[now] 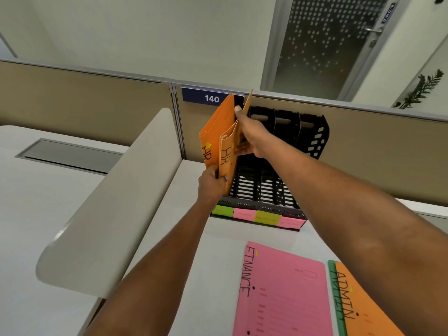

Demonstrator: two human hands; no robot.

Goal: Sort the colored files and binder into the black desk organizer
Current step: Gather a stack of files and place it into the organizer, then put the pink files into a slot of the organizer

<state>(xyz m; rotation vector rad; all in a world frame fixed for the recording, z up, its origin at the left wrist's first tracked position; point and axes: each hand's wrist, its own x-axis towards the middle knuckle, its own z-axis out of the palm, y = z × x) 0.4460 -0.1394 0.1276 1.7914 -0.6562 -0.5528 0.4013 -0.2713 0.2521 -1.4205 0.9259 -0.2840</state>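
Two orange HR files (219,139) stand in the black desk organizer's (312,139) leftmost slot, hiding it; left hand (211,185) pinches their bottom, right hand (249,134) grips the top. Pink file (283,292), orange file (368,304) over a green one (335,299), cropped on the worktop (189,238); four sticky labels (257,215), unreadable.

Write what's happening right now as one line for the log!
step: filing HR files | left hand: grips orange HR files | right hand: steadies them | target: leftmost slot, black organizer | waiting: pink FINANCE file, orange ADMIN file
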